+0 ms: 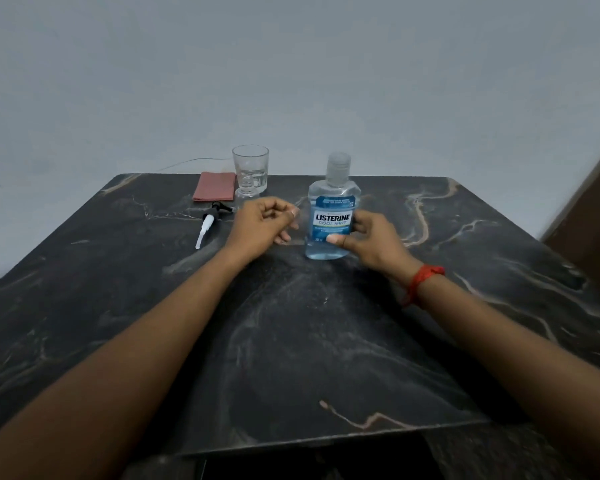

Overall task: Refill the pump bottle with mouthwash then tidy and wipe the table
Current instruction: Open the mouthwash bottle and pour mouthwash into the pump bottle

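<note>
My right hand (368, 240) grips the mouthwash (333, 216) low on its label, upright, cap on; my left hand (260, 223) hovers just beside it, loosely curled, empty; right behind its knuckles stands the small pump bottle (246, 195), half hidden, so a careless swing could topple it; its pump (208, 221) lies further left on the table (291, 341); pouring into that narrow neck risks spills.

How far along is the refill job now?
Done: the pump is off and lies on the table. In hand: the right hand grips the mouthwash, cap still on; the left hand holds nothing. Left: uncap, pour into the pump bottle, refit the pump, tidy, wipe with the cloth.
</note>
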